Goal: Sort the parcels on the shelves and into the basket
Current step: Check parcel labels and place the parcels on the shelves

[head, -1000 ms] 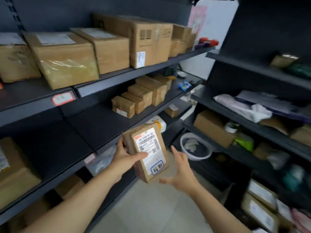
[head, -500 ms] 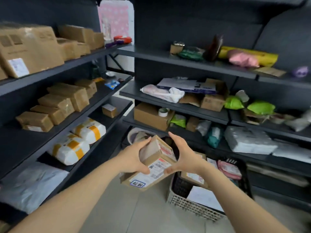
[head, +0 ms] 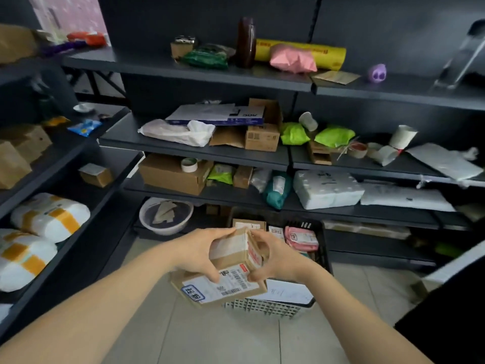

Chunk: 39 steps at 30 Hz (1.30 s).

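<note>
Brown box (head: 233,261), tilted, with the left hand (head: 195,254) and right hand (head: 279,258) both curled round it, could slip and land outside the basket (head: 262,307).

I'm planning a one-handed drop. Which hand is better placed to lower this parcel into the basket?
Likely the right hand: it grips the parcel on the side over the basket, while the left hand holds the side away from it.
</note>
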### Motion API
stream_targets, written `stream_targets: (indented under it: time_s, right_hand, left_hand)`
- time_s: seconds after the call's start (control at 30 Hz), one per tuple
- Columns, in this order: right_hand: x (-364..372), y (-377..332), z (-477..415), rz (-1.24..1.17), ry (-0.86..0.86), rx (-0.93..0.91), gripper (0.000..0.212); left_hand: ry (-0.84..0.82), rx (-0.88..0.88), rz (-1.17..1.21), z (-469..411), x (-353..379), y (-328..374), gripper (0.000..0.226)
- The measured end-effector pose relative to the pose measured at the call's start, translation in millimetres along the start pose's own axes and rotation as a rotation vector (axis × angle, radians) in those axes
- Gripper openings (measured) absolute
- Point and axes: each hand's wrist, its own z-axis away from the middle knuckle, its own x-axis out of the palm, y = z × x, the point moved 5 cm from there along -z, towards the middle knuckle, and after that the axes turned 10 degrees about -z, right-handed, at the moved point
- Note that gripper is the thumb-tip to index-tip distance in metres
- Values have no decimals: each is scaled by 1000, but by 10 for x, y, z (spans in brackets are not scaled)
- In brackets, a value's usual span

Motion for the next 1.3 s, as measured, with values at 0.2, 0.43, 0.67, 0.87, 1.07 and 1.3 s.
stream_targets:
  time_s: [0.2,0.43,0.67,0.87,1.07,1.3]
  right_hand:
    - [-511,394,-132,-139,151,68,93]
    - [-1379,863,-717,-497,412,166,52]
    - [-1419,1663,-1588,-714,465,352,35]
    - [-968,2597,-2030,-831,491,543,39]
    - [-428,3217,-2410,-912,455,684,40]
    - [-669,3264,-2780,-922,546,585,42]
  left_hand:
    - [-15,95,11,-758,-85,42,95]
    - [228,-67,372,-1940,-358,-446,83]
    - [204,-168,436,-3003,-102,-864,50]
    - [-30,-260,418,-3478,741,-1223,58]
    - [-50,-384,366,-3578,1386,-1640,62]
    - [17,-399,360,-3611,1571,-1807,74]
